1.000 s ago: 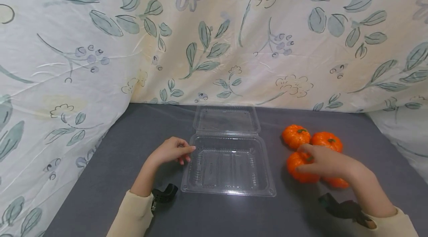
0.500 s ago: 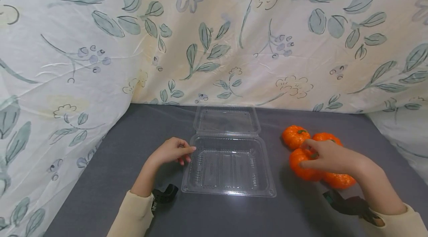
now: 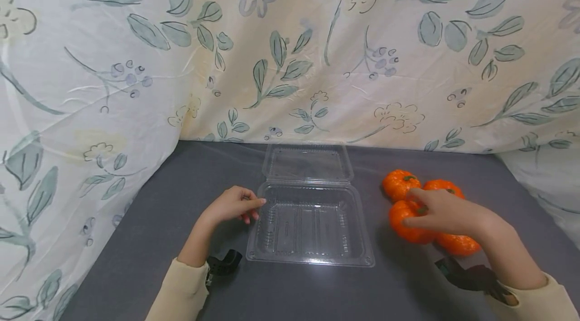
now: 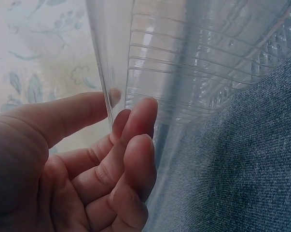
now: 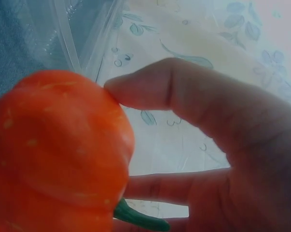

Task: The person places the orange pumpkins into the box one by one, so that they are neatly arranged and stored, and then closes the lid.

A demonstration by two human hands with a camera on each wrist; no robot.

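A small orange pumpkin (image 3: pixel 403 230) with a green stem is gripped by my right hand (image 3: pixel 448 213). In the right wrist view, the thumb presses one side of the pumpkin (image 5: pixel 63 145) and fingers reach round by the stem. Three more pumpkins sit close around it: one behind left (image 3: pixel 397 183), one behind right (image 3: pixel 440 186), one in front right (image 3: pixel 459 244). My left hand (image 3: pixel 233 204) pinches the left rim of a clear plastic hinged container (image 3: pixel 310 262), thumb on one side of the rim and fingers on the other. The container's base holds nothing.
The container's lid (image 3: pixel 308 162) lies folded back behind the base. A dark grey cloth (image 3: pixel 326 293) covers the table. Floral curtains (image 3: pixel 290 74) stand along the back and sides. Black wrist straps with cameras sit on both wrists.
My right hand and its pumpkin shifted slightly right, then a little back left. More of the front right pumpkin shows than a second ago. The left hand and container stayed put.
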